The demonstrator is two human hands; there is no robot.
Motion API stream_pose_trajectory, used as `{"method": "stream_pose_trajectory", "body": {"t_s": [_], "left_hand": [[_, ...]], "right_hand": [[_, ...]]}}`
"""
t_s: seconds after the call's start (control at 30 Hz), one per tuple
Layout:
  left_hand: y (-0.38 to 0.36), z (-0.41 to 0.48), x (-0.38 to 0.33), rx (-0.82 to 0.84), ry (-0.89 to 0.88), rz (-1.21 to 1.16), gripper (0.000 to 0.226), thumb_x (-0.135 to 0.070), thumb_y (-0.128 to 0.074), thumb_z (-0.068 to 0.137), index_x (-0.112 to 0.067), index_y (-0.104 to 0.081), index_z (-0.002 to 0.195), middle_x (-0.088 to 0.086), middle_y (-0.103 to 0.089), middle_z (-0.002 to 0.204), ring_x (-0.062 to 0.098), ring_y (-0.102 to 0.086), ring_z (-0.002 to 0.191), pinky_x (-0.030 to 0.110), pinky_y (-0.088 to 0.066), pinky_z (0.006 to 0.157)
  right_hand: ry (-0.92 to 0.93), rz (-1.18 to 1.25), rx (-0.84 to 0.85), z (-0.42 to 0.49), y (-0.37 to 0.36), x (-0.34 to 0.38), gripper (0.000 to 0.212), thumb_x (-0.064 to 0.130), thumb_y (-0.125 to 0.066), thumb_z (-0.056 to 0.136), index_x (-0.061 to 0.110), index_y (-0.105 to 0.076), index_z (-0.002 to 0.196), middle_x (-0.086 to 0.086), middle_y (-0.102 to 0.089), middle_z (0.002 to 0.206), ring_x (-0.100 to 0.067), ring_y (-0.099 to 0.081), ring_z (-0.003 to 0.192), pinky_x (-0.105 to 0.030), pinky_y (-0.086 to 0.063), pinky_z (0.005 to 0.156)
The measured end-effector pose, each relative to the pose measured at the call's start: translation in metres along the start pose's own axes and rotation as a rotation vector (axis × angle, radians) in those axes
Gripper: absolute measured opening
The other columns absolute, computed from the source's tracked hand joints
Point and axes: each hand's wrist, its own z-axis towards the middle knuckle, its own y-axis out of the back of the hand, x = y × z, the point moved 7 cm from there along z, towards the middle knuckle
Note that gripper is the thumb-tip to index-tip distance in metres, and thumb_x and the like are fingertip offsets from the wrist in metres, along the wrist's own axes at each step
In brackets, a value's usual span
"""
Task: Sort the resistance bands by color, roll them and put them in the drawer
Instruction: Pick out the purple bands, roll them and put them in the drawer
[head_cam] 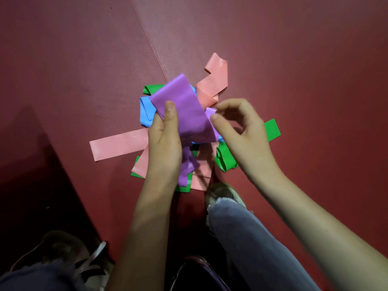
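On the red floor mat [294, 59] lies the tangled pile of bands [117, 147], which look thin, limp and light, and are likely best taken at a flat end. The purple band [180, 106], wide and smooth, is lifted above the pile. The left hand [165, 143] has its grip closed round the band's middle, and the right hand [245, 131] pinches an end.

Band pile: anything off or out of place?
Nothing damaged. On the mat, pink bands, green bands and a blue band lie crossed and crumpled together, unsorted, none rolled. The left hand and right hand hold the purple band over them.
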Motion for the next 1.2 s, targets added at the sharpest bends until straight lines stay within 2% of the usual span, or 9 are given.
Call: {"method": "stream_pose_trajectory", "body": {"t_s": [0.2,0.37,0.5,0.63,0.7,0.8,0.97,1.1,1.2], "left_hand": [[-0.001,-0.008,-0.017,0.007,-0.009,-0.017,0.025,-0.026,-0.032,0.097,-0.015,-0.054,0.095,-0.012,-0.064,0.066,-0.003,-0.06,0.055,0.012,-0.049,0.052],[-0.001,-0.019,-0.046,0.016,-0.01,-0.013,0.033,-0.038,-0.04,0.089,-0.012,-0.059,0.096,0.006,-0.067,0.09,0.017,-0.065,0.083,0.032,-0.053,0.079],[-0.006,-0.039,-0.071,0.03,-0.035,-0.001,0.038,-0.038,-0.041,0.087,-0.006,-0.059,0.096,0.008,-0.067,0.085,0.02,-0.063,0.079,0.032,-0.052,0.073],[-0.008,-0.065,-0.101,-0.008,-0.005,-0.048,0.035,-0.033,-0.041,0.094,-0.004,-0.061,0.096,0.009,-0.07,0.082,0.021,-0.065,0.072,0.023,-0.052,0.057],[-0.011,-0.079,-0.12,0.0,-0.003,-0.071,0.044,-0.031,-0.037,0.096,0.007,-0.059,0.101,0.018,-0.068,0.086,0.023,-0.062,0.075,0.023,-0.052,0.056],[-0.017,-0.103,-0.157,0.014,-0.057,-0.025,0.057,-0.044,-0.042,0.086,0.008,-0.057,0.102,0.028,-0.063,0.097,0.03,-0.06,0.086,0.045,-0.052,0.08],[-0.031,-0.142,-0.214,0.013,-0.138,0.058,0.043,-0.052,-0.045,0.075,-0.013,-0.062,0.081,0.015,-0.067,0.087,0.027,-0.061,0.082,0.043,-0.05,0.084],[-0.043,-0.182,-0.255,0.068,-0.183,0.074,0.033,-0.034,-0.043,0.093,-0.016,-0.06,0.073,-0.007,-0.065,0.06,0.008,-0.059,0.06,0.022,-0.048,0.065],[-0.051,-0.209,-0.277,0.12,-0.218,0.084,0.032,-0.024,-0.039,0.095,-0.016,-0.057,0.071,-0.011,-0.062,0.048,-0.003,-0.053,0.047,0.012,-0.044,0.052]], "right_hand": [[-0.024,-0.244,0.183,-0.01,-0.018,-0.013,0.014,0.034,-0.05,0.076,0.028,-0.05,0.063,0.006,-0.053,0.06,-0.009,-0.049,0.062,-0.033,-0.042,0.068],[-0.02,-0.341,0.313,-0.009,-0.028,0.018,0.026,0.025,-0.051,0.086,0.027,-0.045,0.061,0.0,-0.049,0.054,-0.009,-0.043,0.053,-0.03,-0.034,0.057],[0.318,-0.813,0.336,-0.016,-0.026,0.07,0.034,0.032,-0.029,0.077,0.01,-0.051,0.063,-0.016,-0.057,0.071,-0.032,-0.051,0.075,-0.039,-0.039,0.069],[0.379,-1.001,0.422,-0.029,-0.014,0.111,0.03,0.023,-0.038,0.08,0.008,-0.062,0.087,-0.017,-0.061,0.092,-0.036,-0.053,0.092,-0.038,-0.038,0.071],[0.429,-0.977,0.405,-0.039,-0.004,0.137,0.042,0.021,-0.031,0.072,0.012,-0.066,0.093,-0.015,-0.064,0.096,-0.036,-0.054,0.096,-0.038,-0.04,0.074],[0.445,-0.819,0.283,-0.051,0.023,0.179,0.053,0.015,-0.029,0.061,0.017,-0.07,0.095,-0.009,-0.069,0.1,-0.031,-0.058,0.097,-0.035,-0.043,0.079],[0.295,-0.304,0.376,-0.08,0.055,0.242,0.033,0.006,-0.048,0.084,0.037,-0.061,0.086,0.021,-0.066,0.082,-0.001,-0.058,0.08,-0.015,-0.046,0.077],[0.324,-0.045,0.273,-0.114,0.081,0.301,0.016,0.005,-0.058,0.083,0.02,-0.065,0.086,0.007,-0.066,0.077,0.004,-0.057,0.066,-0.012,-0.047,0.069],[0.338,-0.028,0.26,-0.132,0.083,0.322,0.018,0.008,-0.062,0.081,0.026,-0.064,0.08,0.006,-0.066,0.075,-0.003,-0.054,0.069,-0.021,-0.046,0.069]]}}
